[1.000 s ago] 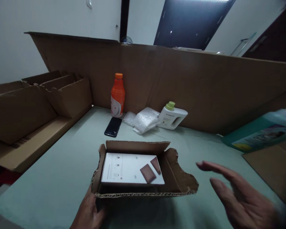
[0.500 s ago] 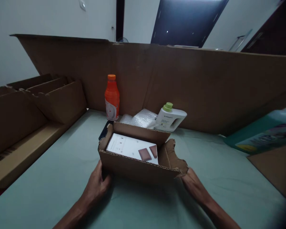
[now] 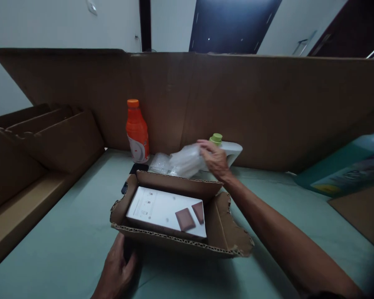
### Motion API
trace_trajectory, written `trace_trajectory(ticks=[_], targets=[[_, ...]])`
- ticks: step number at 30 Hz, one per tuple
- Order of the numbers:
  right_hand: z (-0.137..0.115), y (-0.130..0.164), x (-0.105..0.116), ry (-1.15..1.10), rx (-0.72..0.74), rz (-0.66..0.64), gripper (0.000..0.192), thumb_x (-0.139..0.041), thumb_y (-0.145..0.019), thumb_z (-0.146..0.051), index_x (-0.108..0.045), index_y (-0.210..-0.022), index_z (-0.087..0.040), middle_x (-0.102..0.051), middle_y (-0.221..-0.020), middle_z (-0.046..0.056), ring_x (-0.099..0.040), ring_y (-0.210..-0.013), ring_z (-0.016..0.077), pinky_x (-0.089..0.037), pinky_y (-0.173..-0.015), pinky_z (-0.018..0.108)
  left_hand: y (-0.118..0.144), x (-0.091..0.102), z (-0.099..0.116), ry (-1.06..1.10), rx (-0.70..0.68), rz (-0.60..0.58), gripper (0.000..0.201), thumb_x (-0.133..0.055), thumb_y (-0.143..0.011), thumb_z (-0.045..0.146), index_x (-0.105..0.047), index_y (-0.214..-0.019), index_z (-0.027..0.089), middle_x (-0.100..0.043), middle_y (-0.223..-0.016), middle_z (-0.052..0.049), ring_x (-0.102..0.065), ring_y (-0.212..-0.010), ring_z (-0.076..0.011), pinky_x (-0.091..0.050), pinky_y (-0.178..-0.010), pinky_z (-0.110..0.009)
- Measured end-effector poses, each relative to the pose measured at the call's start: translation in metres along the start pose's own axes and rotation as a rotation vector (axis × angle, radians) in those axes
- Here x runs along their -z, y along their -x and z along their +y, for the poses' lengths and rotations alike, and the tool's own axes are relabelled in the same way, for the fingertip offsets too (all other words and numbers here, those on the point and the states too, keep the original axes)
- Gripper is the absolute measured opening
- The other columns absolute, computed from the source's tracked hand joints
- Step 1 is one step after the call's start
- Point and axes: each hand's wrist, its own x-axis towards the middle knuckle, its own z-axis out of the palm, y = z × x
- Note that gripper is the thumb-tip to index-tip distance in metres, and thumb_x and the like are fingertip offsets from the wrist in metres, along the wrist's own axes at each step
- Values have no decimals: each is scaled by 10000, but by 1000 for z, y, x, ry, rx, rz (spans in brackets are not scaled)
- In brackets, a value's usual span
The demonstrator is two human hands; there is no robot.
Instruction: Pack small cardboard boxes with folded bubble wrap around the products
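Note:
A small open cardboard box (image 3: 177, 245) lies in front of me, tilted towards me, with a white carton (image 3: 162, 207) printed with brown squares inside. My left hand (image 3: 116, 265) grips the box low at its front left corner; some fingers are hidden behind the cardboard. Beyond the box, my right hand (image 3: 216, 160) has its fingers closed on the edge of a sheet of bubble wrap (image 3: 187, 160), which is slightly blurred. Behind that hand stands a white bottle with a green cap (image 3: 233, 149), partly covered by it.
An orange bottle (image 3: 137, 133) stands at the back left, near a dark flat object (image 3: 139, 168). Cardboard trays (image 3: 59, 145) line the left side. A large bottle of green liquid (image 3: 345, 170) leans at the right. A tall cardboard wall (image 3: 252, 95) closes off the back.
My right hand has left the box's right end and reached forward to the bubble wrap, which has lifted slightly. The box has come nearer and tips more towards me. My left hand stays at its corner.

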Motion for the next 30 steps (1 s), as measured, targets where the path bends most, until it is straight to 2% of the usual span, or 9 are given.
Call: trace_trajectory(ticks=[2, 5, 9, 12, 15, 18, 21, 25, 30], targets=[[0, 16, 36, -101, -126, 188, 283, -519, -897, -445, -686, -945, -222, -690, -935, 32, -650, -848, 179, -539, -776, 348, 0, -1, -2, 6, -14, 11, 420, -555, -877, 410, -566, -1211, 155, -701, -1152, -201, -683, -1056, -346, -569, -857, -457], [-1, 67, 99, -284, -412, 392, 397, -682, -718, -607, -626, -841, -233, -583, -740, -34, -552, -608, 115, -499, -549, 247, 0, -1, -2, -6, -29, 8, 450, -547, -872, 414, -549, -1233, 147, -673, -1218, -210, -666, -1089, -346, -553, -889, -464], [1, 155, 163, -224, -670, 324, 442, -823, -525, -566, -636, -697, -204, -553, -595, -23, -488, -470, 122, -419, -406, 251, -2, 3, 5, -28, -39, 1, 484, -534, -841, 404, -531, -1240, 130, -685, -1140, -191, -670, -1020, -332, -552, -845, -448], [-3, 213, 182, -6, -771, 299, 435, -835, -539, -481, -709, -833, -187, -688, -775, 65, -587, -583, 183, -499, -510, 313, -3, 7, 14, -24, -11, -11, 494, -535, -823, 402, -517, -1238, 136, -690, -1068, -156, -669, -936, -302, -548, -775, -404], [-21, 253, 165, 198, -703, 145, 518, -704, -720, -525, -695, -1124, -201, -716, -1083, 128, -667, -817, 255, -558, -688, 389, -3, 13, 23, -5, 32, -33, 502, -554, -817, 429, -509, -1240, 162, -688, -1036, -120, -656, -857, -262, -532, -732, -364], [-48, 272, 117, 41, -530, -195, 585, -641, -821, -503, -600, -1330, -218, -637, -1330, 149, -642, -1129, 308, -563, -871, 450, -2, 18, 30, 1, 98, -43, 532, -584, -798, 456, -506, -1251, 189, -689, -1046, -102, -638, -783, -230, -510, -685, -336], [-69, 270, 69, -142, -378, -379, 672, -682, -819, -410, -507, -1436, -209, -580, -1419, 156, -587, -1242, 320, -513, -992, 489, -5, 20, 36, 42, 129, -61, 545, -606, -771, 466, -522, -1224, 176, -682, -1090, -123, -654, -886, -258, -512, -738, -345], [-68, 246, 42, -181, -350, -340, 524, -604, -867, -289, -549, -1377, -187, -688, -1252, 133, -648, -1110, 289, -525, -948, 453, -22, 5, 52, 81, 114, -83, 506, -598, -780, 485, -538, -1159, 154, -683, -1057, -116, -649, -980, -285, -512, -821, -375], [-39, 218, 57, -87, -399, -229, 447, -513, -886, -291, -591, -1304, -154, -724, -1165, 133, -694, -988, 269, -556, -854, 418, -58, -36, 75, 76, 74, -138, 514, -577, -801, 405, -532, -1231, 126, -685, -1059, -109, -645, -965, -268, -507, -862, -399]])
